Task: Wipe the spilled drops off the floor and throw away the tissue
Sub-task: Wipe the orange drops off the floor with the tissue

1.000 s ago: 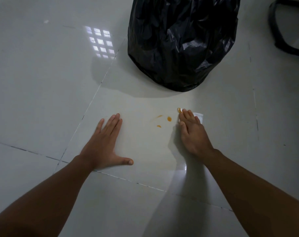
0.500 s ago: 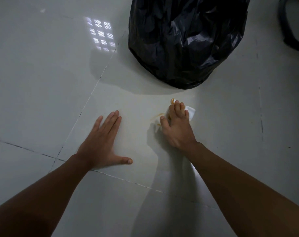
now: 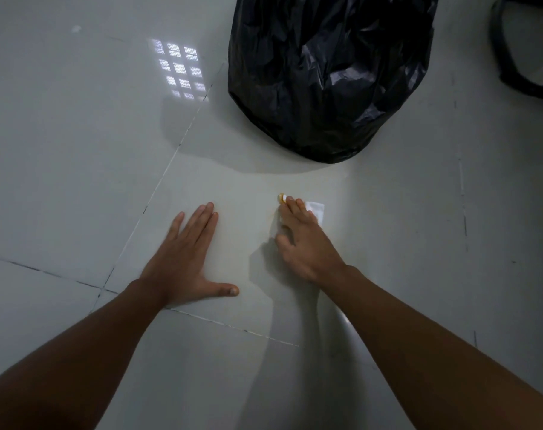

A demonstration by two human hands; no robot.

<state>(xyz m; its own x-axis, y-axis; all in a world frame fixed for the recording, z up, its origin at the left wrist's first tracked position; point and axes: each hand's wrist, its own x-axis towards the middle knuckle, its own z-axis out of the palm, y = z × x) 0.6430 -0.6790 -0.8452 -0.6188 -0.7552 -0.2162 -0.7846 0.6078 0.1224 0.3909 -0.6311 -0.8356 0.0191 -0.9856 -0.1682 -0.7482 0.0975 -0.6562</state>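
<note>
While the right hand [image 3: 304, 240] presses the tissue [image 3: 315, 208] flat on the floor [image 3: 77, 169], holding it under its fingers, the bag [image 3: 329, 72] stands just beyond, far and slightly right, nearer that hand. The left hand [image 3: 183, 256] lies open, palm down, empty. Glossy pale tiles; a faint orange smear remains beside the fingertips.

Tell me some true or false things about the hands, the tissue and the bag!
1. The right hand presses a tissue on the floor. True.
2. The left hand holds a cup. False: it lies flat and empty on the floor.
3. The black bag sits beyond the hands. True.
4. The tissue is already in the bag. False: it is under the right hand.
5. The tissue has an orange stain at its tip. True.
</note>
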